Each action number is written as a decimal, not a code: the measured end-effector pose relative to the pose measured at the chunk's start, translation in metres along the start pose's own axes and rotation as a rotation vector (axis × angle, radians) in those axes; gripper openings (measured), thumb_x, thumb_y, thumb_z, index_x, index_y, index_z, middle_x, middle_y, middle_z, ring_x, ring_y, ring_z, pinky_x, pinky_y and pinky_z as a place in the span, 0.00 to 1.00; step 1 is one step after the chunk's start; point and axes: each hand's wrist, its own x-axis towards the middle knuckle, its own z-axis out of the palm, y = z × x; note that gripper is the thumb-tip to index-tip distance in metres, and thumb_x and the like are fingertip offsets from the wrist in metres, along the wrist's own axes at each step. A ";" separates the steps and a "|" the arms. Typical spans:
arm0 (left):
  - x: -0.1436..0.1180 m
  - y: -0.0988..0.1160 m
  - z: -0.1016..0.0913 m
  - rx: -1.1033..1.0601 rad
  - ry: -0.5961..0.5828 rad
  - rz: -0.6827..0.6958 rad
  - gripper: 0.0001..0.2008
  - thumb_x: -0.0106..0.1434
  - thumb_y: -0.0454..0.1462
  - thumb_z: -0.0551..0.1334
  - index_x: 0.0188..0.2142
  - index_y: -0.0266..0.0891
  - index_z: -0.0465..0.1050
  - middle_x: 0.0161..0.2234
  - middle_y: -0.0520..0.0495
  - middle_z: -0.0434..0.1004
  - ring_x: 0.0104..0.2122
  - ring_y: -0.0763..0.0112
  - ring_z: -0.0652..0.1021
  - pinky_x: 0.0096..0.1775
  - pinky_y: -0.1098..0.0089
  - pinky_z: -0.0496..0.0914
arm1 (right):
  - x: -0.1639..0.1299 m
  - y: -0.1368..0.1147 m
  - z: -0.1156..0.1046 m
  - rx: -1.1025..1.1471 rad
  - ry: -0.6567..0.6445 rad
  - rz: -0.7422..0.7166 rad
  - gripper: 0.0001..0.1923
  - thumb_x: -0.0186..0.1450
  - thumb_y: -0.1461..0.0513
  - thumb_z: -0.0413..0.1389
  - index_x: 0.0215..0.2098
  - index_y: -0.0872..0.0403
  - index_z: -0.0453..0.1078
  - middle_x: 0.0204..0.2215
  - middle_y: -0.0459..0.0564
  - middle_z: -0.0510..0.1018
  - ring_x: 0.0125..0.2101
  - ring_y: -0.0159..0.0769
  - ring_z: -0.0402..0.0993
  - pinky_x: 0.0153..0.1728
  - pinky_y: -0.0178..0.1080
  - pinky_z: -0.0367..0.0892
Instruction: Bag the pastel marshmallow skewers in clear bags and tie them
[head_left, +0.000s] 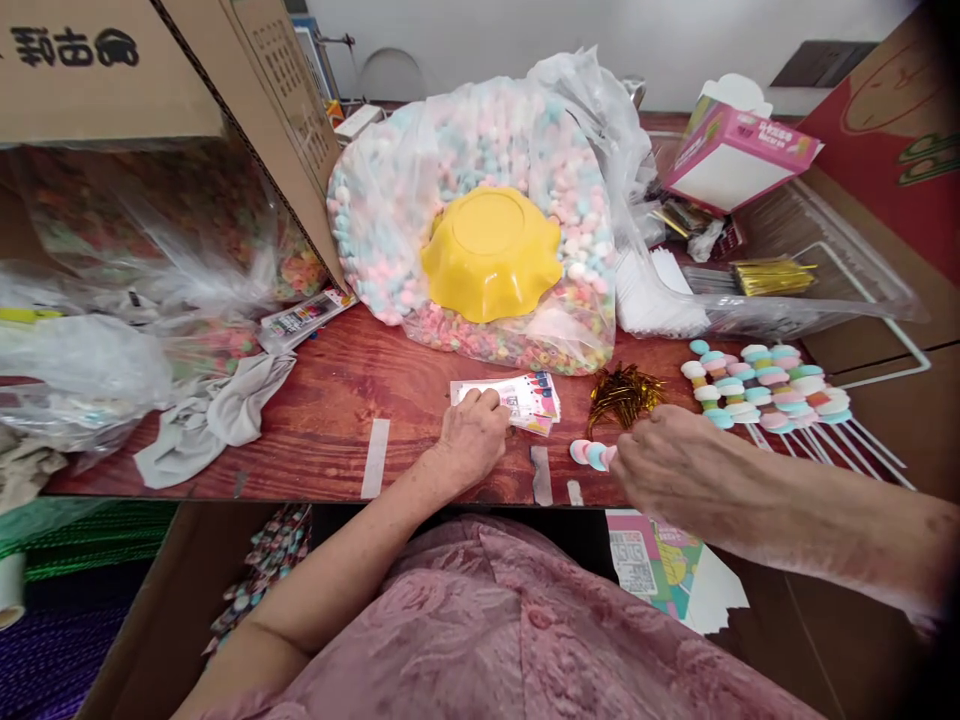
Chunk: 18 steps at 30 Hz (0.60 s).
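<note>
My left hand (471,437) rests on a small stack of printed paper labels (525,400) lying on the red wooden table (337,400), fingertips on the top one. My right hand (667,465) holds a marshmallow skewer (591,454) with pink and blue pieces sticking out to the left of its fingers. A bundle of gold twist ties (622,395) lies just behind that hand. To its right, several finished marshmallow skewers (765,385) lie side by side, sticks pointing right.
A big clear bag of pastel marshmallows (420,190) stands at the back with a yellow bowl (491,250) upside down on it. Cardboard boxes (97,70) and plastic bags crowd the left. A pink carton (731,150) and clear sleeves (810,290) lie right.
</note>
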 end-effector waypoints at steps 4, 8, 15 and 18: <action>-0.001 -0.002 -0.001 0.004 -0.044 0.050 0.10 0.63 0.29 0.56 0.39 0.34 0.76 0.42 0.38 0.73 0.45 0.56 0.71 0.41 0.61 0.70 | 0.029 0.017 -0.016 0.087 -0.327 -0.301 0.12 0.59 0.71 0.49 0.24 0.50 0.69 0.20 0.46 0.69 0.21 0.32 0.51 0.30 0.43 0.46; 0.003 -0.009 -0.001 -0.031 -0.041 0.068 0.10 0.63 0.29 0.56 0.35 0.33 0.77 0.39 0.37 0.75 0.43 0.57 0.72 0.43 0.60 0.70 | 0.038 0.017 -0.016 0.076 -0.296 -0.269 0.12 0.58 0.71 0.50 0.25 0.51 0.69 0.19 0.45 0.68 0.21 0.31 0.51 0.30 0.43 0.44; 0.013 -0.028 -0.001 -0.267 0.068 0.068 0.08 0.63 0.32 0.61 0.30 0.34 0.78 0.32 0.43 0.76 0.35 0.66 0.75 0.41 0.65 0.68 | 0.004 0.040 -0.003 0.096 -0.141 -0.152 0.12 0.61 0.69 0.49 0.26 0.50 0.71 0.21 0.46 0.72 0.21 0.31 0.59 0.28 0.42 0.43; 0.017 -0.036 -0.005 -0.406 0.041 0.085 0.07 0.62 0.33 0.62 0.29 0.35 0.79 0.30 0.46 0.76 0.31 0.71 0.74 0.36 0.70 0.66 | -0.028 0.055 0.008 0.117 0.045 -0.017 0.13 0.63 0.65 0.49 0.30 0.48 0.75 0.20 0.45 0.74 0.18 0.31 0.62 0.24 0.40 0.46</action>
